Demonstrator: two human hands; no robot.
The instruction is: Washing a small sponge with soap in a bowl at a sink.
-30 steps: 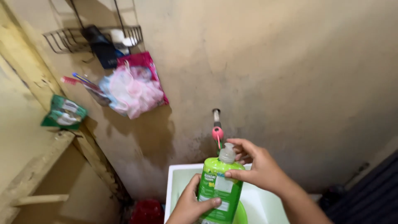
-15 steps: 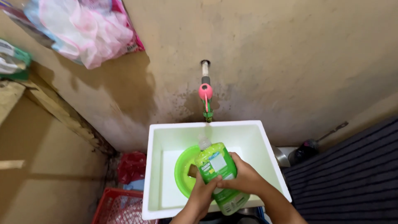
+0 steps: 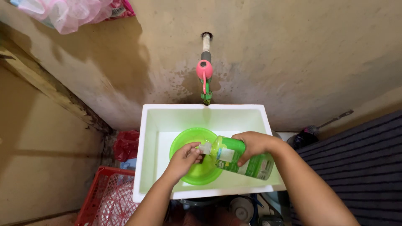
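I am tipping the green plastic soap bottle [image 3: 240, 158] over the round green plastic bowl [image 3: 184, 144] inside the white tub [image 3: 150, 138], right hand [image 3: 251, 142] wrapped around it; left hand [image 3: 184, 158] is pinching its cap; too much squeeze could spill soap past the bowl.

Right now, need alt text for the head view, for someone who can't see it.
Seen from above, a right hand tips a green soap bottle sideways over a green bowl in a white tub, while the left hand pinches its white cap. A pink-handled tap juts from the stained wall above; a red crate sits lower left.
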